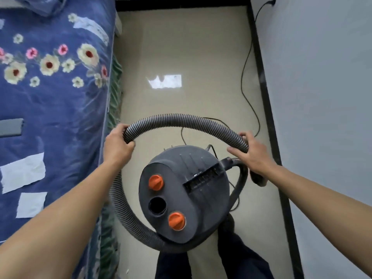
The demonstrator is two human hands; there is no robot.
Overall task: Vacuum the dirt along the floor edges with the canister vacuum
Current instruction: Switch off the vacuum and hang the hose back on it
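Both of our hands are on the ribbed grey flexible hose [181, 119], which arches between them above the beige floor [181, 47]. Our left hand [118, 143] is wrapped around the hose at the left end of the arch, fingers curled over the top. Our right hand [251, 156] clasps it at the right end, fingers hooked over the ribs and thumb stretched out along the side. From the left hand the hose drops and loops around the left side of the round dark grey canister vacuum [201, 190], passing under its near edge. The canister sits below the arch, between our forearms and just ahead of our dark trouser legs [231, 250]; its top carries two orange knobs [156, 182] with an open round port [157, 205] between them. A thin black power cord [249, 77] snakes across the floor near the black skirting board [261, 77] that foots the pale wall [322, 77] on our right. A bed with a blue floral cover [50, 97] borders the floor strip on our left.
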